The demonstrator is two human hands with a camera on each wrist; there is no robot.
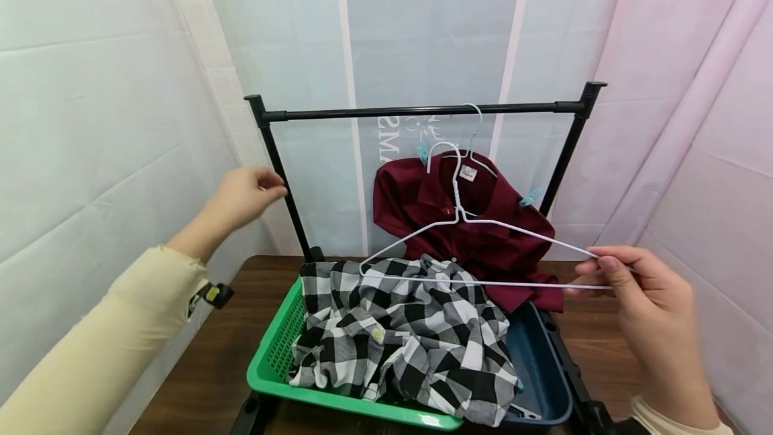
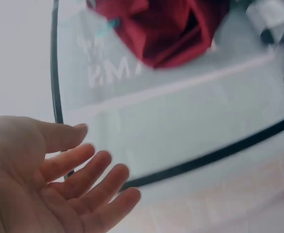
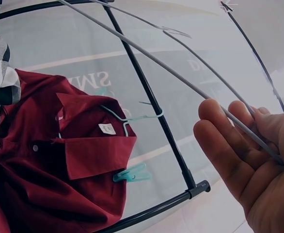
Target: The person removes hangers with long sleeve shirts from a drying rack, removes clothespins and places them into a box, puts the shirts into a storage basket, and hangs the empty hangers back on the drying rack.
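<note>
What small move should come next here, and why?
Probably lower the left hand to the checkered shirt: that hand holds nothing, the right hand grips a bare white hanger, and the shirt lies heaped over the green basket, while the maroon shirt hangs from the rack.

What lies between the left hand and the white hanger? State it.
In the head view, the left rack post shows between left hand and white hanger.
</note>
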